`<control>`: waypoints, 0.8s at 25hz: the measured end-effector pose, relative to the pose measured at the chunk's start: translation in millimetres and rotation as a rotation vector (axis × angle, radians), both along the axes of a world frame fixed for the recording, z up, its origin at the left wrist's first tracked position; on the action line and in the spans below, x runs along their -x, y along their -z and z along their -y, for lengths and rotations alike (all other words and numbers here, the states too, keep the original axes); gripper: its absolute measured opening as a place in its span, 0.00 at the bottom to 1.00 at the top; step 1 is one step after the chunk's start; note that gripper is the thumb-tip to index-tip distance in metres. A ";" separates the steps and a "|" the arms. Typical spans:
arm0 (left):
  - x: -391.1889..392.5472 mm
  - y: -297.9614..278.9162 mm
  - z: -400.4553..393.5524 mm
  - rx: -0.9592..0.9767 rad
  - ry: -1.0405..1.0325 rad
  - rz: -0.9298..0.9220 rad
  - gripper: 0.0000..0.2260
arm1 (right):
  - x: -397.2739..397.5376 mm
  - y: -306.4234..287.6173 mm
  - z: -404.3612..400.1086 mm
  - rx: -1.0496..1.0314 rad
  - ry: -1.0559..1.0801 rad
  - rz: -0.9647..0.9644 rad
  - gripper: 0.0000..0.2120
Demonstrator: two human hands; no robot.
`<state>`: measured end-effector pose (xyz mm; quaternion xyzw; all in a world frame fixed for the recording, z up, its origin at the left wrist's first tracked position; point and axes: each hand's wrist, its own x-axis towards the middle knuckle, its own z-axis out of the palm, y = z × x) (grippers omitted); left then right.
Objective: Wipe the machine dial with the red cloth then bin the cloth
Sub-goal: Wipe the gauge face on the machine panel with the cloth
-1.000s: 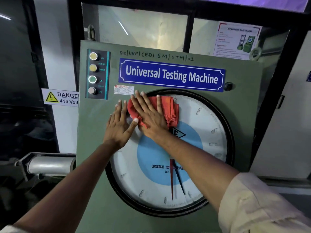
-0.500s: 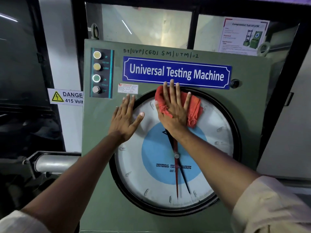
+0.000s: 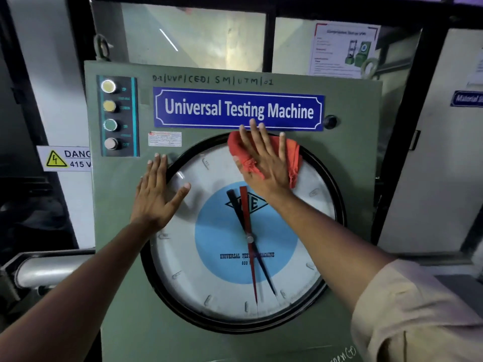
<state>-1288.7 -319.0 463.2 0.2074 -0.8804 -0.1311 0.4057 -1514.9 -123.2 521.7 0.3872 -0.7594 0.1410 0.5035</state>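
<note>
Green machine panel point(image 3: 347, 163) fills the frame: right hand point(image 3: 264, 163), fingers spread flat, presses the crumpled red cloth point(image 3: 294, 155), lying crosswise, on the round white dial's point(image 3: 209, 283) top, left hand point(image 3: 156, 194) splayed flat at centre-left.

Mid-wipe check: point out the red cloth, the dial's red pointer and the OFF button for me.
red cloth point(image 3: 294, 155): head view, bare fold right of the fingers.
red pointer point(image 3: 252, 267): head view, shaft below the hub.
OFF button point(image 3: 111, 143): head view, centre of the cap.
</note>
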 end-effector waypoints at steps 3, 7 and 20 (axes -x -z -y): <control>3.8 -6.1 -0.9 0.068 -0.022 0.032 0.46 | 19.4 36.8 -38.3 0.259 0.119 0.184 0.36; 19.3 -29.5 -10.1 0.288 -0.007 0.110 0.48 | 17.3 106.5 -74.9 0.476 0.244 0.402 0.36; 52.6 -26.0 1.7 0.670 -0.112 0.038 0.47 | 30.3 37.0 -64.0 0.237 0.082 0.126 0.35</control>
